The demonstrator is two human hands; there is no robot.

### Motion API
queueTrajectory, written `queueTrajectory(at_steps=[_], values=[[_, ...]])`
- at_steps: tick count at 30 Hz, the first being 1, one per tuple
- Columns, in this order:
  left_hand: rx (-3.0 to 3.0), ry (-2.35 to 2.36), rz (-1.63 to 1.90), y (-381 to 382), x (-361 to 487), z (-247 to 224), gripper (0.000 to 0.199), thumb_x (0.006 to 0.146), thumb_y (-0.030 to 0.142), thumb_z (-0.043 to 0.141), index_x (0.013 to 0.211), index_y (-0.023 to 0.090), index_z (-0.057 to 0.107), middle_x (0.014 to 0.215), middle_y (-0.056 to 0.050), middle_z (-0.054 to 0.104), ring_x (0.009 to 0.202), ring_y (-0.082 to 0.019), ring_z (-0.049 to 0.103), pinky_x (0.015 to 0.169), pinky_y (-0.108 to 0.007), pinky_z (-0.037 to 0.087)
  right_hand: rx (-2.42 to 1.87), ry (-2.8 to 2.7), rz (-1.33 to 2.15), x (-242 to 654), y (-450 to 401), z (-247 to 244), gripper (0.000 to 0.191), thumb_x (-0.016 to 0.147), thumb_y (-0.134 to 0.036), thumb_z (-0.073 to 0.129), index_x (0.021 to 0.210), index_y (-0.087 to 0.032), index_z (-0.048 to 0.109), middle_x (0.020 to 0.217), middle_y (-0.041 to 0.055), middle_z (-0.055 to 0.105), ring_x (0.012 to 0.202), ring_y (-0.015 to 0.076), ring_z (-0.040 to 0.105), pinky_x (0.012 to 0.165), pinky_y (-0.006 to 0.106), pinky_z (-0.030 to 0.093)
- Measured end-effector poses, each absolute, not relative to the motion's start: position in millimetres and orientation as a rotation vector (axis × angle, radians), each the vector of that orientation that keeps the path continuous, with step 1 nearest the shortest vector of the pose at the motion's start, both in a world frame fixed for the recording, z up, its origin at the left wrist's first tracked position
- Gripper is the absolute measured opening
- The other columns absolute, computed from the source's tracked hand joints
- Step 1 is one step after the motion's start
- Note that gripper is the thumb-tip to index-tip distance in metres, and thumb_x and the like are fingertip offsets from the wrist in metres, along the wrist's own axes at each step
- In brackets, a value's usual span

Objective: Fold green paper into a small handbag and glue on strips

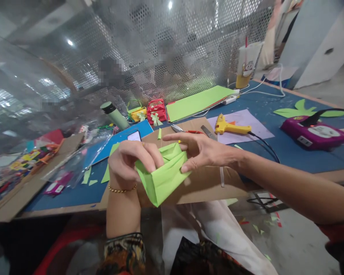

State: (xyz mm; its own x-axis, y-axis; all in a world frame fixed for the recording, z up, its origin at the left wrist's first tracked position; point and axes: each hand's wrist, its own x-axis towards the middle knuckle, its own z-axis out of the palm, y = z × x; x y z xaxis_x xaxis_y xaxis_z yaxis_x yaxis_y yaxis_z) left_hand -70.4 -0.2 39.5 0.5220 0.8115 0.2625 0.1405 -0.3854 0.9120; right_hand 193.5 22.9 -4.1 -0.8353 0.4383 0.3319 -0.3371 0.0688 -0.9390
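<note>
A folded light-green paper box (167,181) is held up over the table's front edge, tilted, with its opening facing up. My left hand (130,158) reaches into it from the left, fingers bent inside and gripping its wall; some fingertips are hidden. At the other end, my right hand (205,152) has its thumb against the front side and its fingers behind, the index finger stretched out. Beneath both hands lies a brown cardboard sheet (209,187). Just beyond it are scissors (190,131) and a grey blade-like strip (208,132).
A yellow glue gun (232,126) rests on lilac paper (262,130), its black cord trailing right. Farther back are small red (156,110) and yellow (138,114) paper bags, a green bottle (114,115) and green sheets (200,102). A purple power box (315,133) stands at right.
</note>
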Motion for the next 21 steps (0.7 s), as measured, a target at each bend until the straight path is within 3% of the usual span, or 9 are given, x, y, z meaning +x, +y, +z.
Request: queueTrajectory(at_steps=[2,4,6,9,13,17,21], values=[[1.844,0.669,0.913,-7,-64,49,0.044,0.038,0.048,0.103,0.064,0.026,0.075,0.075,-0.011,0.075,0.07,-0.03,0.074,0.061,-0.042,0.062,-0.12,-1.771,1.749,195,25,-3,0.086,0.072,-0.03,0.096,0.148,-0.02,0.057,0.126,0.0086,0.07,0.113,0.0185,0.067,0.092,0.03,0.058],[1.812,0.655,1.016,-13,-57,56,0.054,0.041,0.045,0.104,0.087,0.028,0.082,0.1,-0.013,0.08,0.095,-0.036,0.076,0.072,-0.043,0.065,-0.129,-1.745,1.692,196,27,-3,0.084,0.071,-0.03,0.096,0.145,-0.02,0.057,0.125,0.0083,0.07,0.112,0.019,0.067,0.092,0.031,0.059],[1.752,0.712,1.12,-15,-51,58,0.074,0.045,0.05,0.105,0.113,0.032,0.08,0.123,-0.014,0.077,0.117,-0.04,0.072,0.084,-0.045,0.065,-0.138,-1.721,1.628,197,31,-5,0.086,0.071,-0.033,0.096,0.146,-0.021,0.055,0.117,0.0062,0.07,0.104,0.0182,0.068,0.087,0.03,0.059],[1.67,0.759,1.189,-10,-44,54,0.094,0.057,0.072,0.095,0.138,0.032,0.07,0.138,-0.015,0.071,0.129,-0.039,0.067,0.096,-0.046,0.063,-0.234,-1.703,1.47,200,38,-4,0.094,0.071,-0.037,0.096,0.151,-0.021,0.05,0.104,0.0021,0.069,0.088,0.0162,0.067,0.074,0.028,0.059],[1.542,0.77,1.207,6,-32,42,0.095,0.064,0.083,0.083,0.136,0.023,0.07,0.132,-0.017,0.075,0.117,-0.035,0.075,0.087,-0.039,0.065,-0.393,-1.595,1.324,203,46,-1,0.11,0.066,-0.049,0.098,0.157,-0.022,0.041,0.102,0.0037,0.069,0.092,0.0216,0.07,0.081,0.035,0.061],[1.429,0.815,1.152,13,-10,28,0.071,0.064,0.057,0.098,0.117,0.015,0.075,0.11,-0.016,0.081,0.089,-0.03,0.081,0.072,-0.034,0.065,-0.451,-1.507,1.179,201,51,-4,0.114,0.067,-0.058,0.095,0.158,-0.024,0.037,0.12,0.0118,0.069,0.112,0.0296,0.069,0.098,0.044,0.061],[1.293,0.848,1.317,14,9,16,0.054,0.063,0.035,0.101,0.105,0.014,0.075,0.098,-0.011,0.083,0.08,-0.025,0.081,0.066,-0.029,0.063,-0.507,-1.519,1.053,197,56,-12,0.113,0.07,-0.06,0.092,0.159,-0.022,0.035,0.126,0.0151,0.065,0.116,0.0312,0.067,0.101,0.047,0.06]])
